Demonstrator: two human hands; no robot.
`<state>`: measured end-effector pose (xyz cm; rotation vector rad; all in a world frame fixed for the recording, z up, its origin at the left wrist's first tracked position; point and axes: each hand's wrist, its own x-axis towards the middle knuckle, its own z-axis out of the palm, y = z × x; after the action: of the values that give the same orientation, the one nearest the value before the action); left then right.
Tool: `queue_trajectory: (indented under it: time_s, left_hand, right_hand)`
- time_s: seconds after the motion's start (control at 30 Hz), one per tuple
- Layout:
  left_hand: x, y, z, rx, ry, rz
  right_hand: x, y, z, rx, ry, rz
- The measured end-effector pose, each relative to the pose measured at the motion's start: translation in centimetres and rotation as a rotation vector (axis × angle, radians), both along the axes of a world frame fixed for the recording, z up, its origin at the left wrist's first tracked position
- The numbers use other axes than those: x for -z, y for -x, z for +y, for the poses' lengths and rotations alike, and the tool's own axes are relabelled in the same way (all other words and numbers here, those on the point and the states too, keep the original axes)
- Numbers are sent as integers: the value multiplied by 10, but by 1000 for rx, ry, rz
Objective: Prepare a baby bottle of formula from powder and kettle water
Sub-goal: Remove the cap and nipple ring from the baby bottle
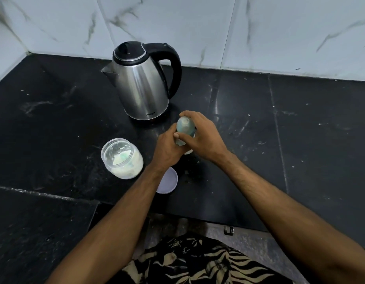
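A small clear baby bottle (183, 128) with a pale green tint stands on the black counter (54, 111), just in front of the kettle. My left hand (167, 148) wraps its lower part and my right hand (202, 134) grips its upper part from the right; most of the bottle is hidden by my fingers. The steel kettle (140, 85) with a black lid and handle stands behind, lid down, spout to the left. An open clear jar (122, 158) of white powder, with a greenish scoop inside, sits to the left of my hands.
The jar's white lid (168, 181) lies flat on the counter under my left forearm. Marble-patterned wall tiles (280, 31) close the back and left. The counter's front edge (198, 219) is near my body, with a step in it at the left.
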<state>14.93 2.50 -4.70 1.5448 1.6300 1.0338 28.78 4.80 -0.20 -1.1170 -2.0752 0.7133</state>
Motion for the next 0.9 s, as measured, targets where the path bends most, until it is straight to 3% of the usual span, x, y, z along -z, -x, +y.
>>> queue_trajectory:
  time_s: [0.13, 0.27, 0.57, 0.9]
  left_hand:
    - [0, 3, 0, 13, 1, -3]
    - [3, 0, -2, 20, -9, -42]
    - [7, -2, -3, -22, -20, -10]
    - [9, -2, -3, -21, -23, -4]
  right_hand:
    - [-19, -6, 10, -79, 2, 215]
    - [-51, -18, 37, 2, -14, 358]
    - [11, -109, 72, 389, 124, 96]
    - [75, -135, 61, 474, 178, -14]
